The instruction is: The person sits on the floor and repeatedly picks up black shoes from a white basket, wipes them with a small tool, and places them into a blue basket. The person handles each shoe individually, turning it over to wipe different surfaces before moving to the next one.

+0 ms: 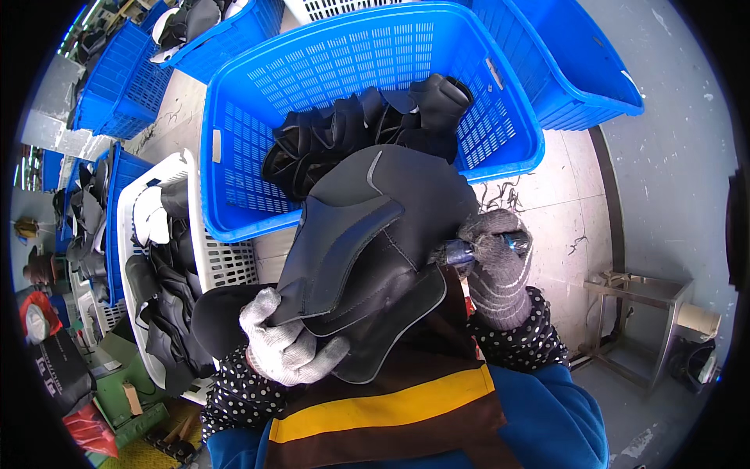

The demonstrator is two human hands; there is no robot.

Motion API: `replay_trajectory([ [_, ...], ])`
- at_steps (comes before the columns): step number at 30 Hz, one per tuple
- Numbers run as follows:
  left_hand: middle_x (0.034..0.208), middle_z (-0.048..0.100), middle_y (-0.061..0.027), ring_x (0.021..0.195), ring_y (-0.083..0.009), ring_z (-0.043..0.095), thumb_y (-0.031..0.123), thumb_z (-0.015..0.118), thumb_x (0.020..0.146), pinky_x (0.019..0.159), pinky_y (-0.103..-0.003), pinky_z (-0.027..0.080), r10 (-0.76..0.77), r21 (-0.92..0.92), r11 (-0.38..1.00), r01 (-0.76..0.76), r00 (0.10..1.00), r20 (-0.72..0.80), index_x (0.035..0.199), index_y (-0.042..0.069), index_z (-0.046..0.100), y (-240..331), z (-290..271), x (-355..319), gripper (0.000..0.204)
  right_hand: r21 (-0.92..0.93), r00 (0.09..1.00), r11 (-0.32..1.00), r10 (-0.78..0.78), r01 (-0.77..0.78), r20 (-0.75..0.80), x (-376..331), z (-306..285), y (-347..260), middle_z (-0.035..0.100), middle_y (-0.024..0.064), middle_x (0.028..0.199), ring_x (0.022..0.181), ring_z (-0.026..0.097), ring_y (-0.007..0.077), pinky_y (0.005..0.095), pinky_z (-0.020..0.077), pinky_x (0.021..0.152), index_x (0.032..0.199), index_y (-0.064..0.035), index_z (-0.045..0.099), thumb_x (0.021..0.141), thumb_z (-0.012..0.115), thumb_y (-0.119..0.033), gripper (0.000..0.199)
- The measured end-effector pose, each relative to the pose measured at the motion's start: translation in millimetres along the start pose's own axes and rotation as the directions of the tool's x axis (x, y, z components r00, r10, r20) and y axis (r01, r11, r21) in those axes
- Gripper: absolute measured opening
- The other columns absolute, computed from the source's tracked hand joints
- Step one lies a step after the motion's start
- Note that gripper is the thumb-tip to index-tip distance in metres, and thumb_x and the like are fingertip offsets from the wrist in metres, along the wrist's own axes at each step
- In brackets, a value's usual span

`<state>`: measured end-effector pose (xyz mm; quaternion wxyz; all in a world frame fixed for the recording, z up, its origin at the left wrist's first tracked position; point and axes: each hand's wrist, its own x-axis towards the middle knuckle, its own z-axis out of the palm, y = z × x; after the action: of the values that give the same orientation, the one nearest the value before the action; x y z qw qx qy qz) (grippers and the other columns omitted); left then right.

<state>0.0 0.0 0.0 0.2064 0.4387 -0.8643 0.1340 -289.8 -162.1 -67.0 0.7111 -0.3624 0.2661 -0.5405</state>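
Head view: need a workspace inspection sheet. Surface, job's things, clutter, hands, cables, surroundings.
Surface: pale floor under the baskets, with dark thread scraps.
Job's things: black shoe upper held over the lap; small blue-handled tool at its right edge, tip hidden.
Clutter: blue basket ahead holding more black pieces; white basket at left with similar pieces.
Hands: left hand, light knit glove, grips the upper's lower left edge; right hand, grey knit glove, closed on the tool.
Cables: nothing seen.
Surroundings: further blue baskets behind; metal frame stand at right; grey wall.
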Motion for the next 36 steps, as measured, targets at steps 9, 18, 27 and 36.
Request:
replay_trajectory([
  [9,0.066,0.052,0.0099,0.074,-0.0123,0.063,0.013,0.066,0.071,0.103,-0.053,0.042,-0.089,-0.072,0.994,0.084,0.994,-0.061,0.107,0.031,0.069,4.9,9.2,12.0,0.040,-0.101,0.976,0.978,-0.167,0.182,0.143,-13.1,11.0,-29.0,0.072,0.0187,0.102,0.086,0.073,0.0240,0.0318,0.0617,0.072,0.107,0.0001,0.068,0.089,0.076,-0.003,0.020],
  [18,0.074,0.058,0.0090,0.074,-0.0125,0.062,0.012,0.069,0.068,0.091,-0.050,0.048,-0.045,-0.015,0.999,0.045,0.998,-0.032,0.111,0.028,0.069,2.7,-0.5,17.9,0.045,-0.455,0.802,0.741,-0.186,0.494,0.568,-21.6,42.5,-68.5,0.071,0.0168,0.110,0.096,0.073,0.0273,0.0368,0.0613,0.084,0.120,-0.0009,0.066,0.095,0.074,-0.013,0.029],
  [27,0.069,0.047,0.0088,0.071,-0.0120,0.057,0.015,0.069,0.059,0.090,-0.050,0.050,-0.042,0.025,0.999,0.044,0.996,-0.073,0.104,0.027,0.072,6.7,-2.0,30.6,0.047,-0.516,0.617,0.469,-0.081,0.717,0.783,-14.5,80.9,-41.8,0.072,0.0164,0.110,0.093,0.074,0.0276,0.0376,0.0612,0.081,0.120,-0.0012,0.067,0.093,0.075,-0.015,0.032],
  [36,0.063,0.040,0.0075,0.066,-0.0148,0.050,0.016,0.073,0.057,0.082,-0.050,0.050,-0.012,-0.012,1.000,0.011,0.997,-0.074,0.097,0.026,0.074,9.0,-5.3,50.1,0.041,-0.509,0.532,0.326,0.020,0.797,0.846,-36.4,93.0,-55.2,0.073,0.0159,0.109,0.091,0.075,0.0279,0.0384,0.0611,0.078,0.121,-0.0015,0.068,0.091,0.077,-0.018,0.035],
])
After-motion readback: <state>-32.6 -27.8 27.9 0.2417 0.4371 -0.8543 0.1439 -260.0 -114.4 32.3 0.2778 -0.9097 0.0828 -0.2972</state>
